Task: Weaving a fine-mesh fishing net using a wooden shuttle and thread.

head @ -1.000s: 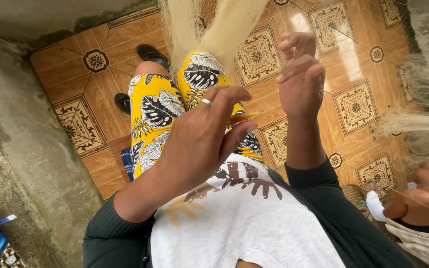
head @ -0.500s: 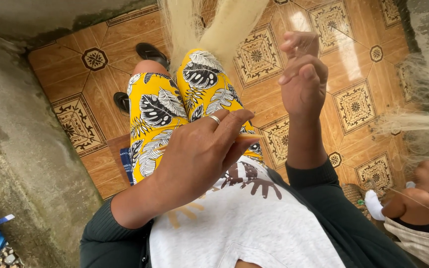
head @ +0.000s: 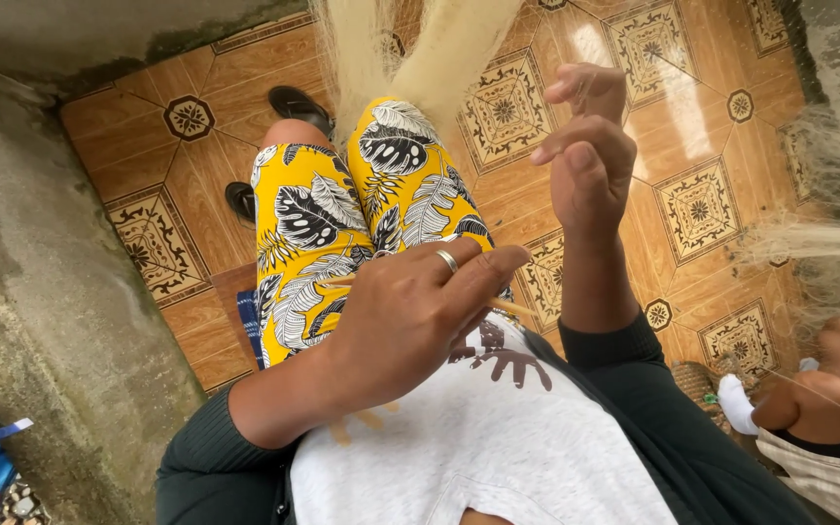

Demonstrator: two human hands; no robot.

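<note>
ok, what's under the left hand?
A thin pale stick pokes out on both sides of the left hand, over the yellow leaf-print shorts. The hand covers the stick's middle, so the grip itself cannot be seen.

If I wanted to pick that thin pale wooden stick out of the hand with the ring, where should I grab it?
Probably the thin pale wooden stick by its bare tip, which pokes out past the left hand. Come from the side of the raised right hand; the fingers cover most of the rest.

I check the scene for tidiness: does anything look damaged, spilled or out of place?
Nothing stands out. The left hand holds a thin pale wooden stick over the yellow leaf-print shorts; the right hand is raised near pale loose fibres.
</note>
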